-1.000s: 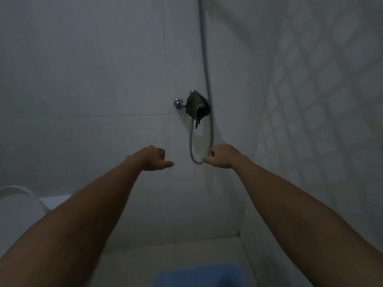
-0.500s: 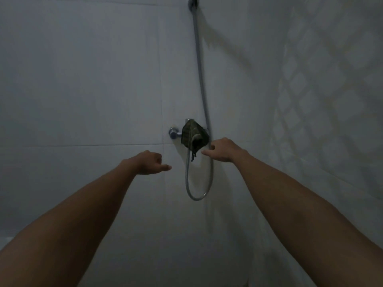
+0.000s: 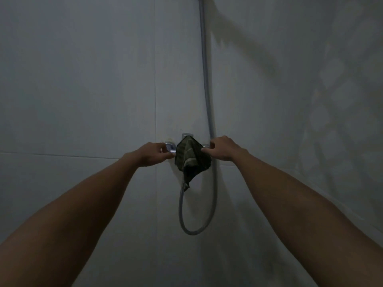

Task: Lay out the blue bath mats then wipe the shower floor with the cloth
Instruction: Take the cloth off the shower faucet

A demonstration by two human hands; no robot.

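Dim tiled wall (image 3: pixel 83 90), dark cloth (image 3: pixel 189 160) draped over chrome tap (image 3: pixel 187 136), hose (image 3: pixel 207 79) looping below, left hand (image 3: pixel 152 154) curled beside left knob (image 3: pixel 169 146), grip unclear, right hand (image 3: pixel 221 148) pinching cloth's edge.

Both bare forearms reach forward and up from the lower corners, converging toward the middle of the view. The left hand (image 3: pixel 152 154) is seen from its back, fingers curled with the fingertips pointing right. The right hand (image 3: pixel 222 148), level with it, has its knuckles up and fingers bent leftward, fingertips pinched together.
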